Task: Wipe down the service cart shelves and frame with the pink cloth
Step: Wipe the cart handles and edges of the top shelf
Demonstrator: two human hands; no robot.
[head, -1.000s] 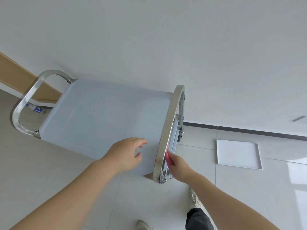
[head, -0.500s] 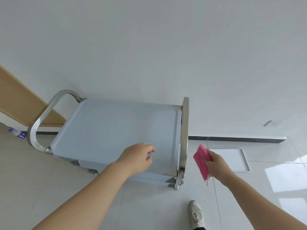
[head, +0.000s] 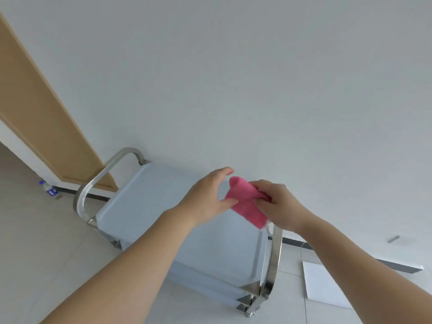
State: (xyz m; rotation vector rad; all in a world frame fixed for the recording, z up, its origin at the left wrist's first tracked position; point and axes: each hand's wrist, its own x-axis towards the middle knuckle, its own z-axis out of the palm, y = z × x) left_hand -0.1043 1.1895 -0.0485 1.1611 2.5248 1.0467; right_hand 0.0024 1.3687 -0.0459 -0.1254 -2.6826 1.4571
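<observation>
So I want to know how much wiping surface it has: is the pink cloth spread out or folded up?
Folded. The pink cloth is a rolled, compact bundle gripped by the right hand, the left hand touching its edge.

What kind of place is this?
Probably a plain indoor room or corridor: tiled floor, bare white wall, wooden door. A steel service cart stands by the wall.

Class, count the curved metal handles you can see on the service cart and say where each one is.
2. One handle arches over the cart's far left end, near the wooden door. The other handle curves down the near right end, below the pink cloth.
</observation>
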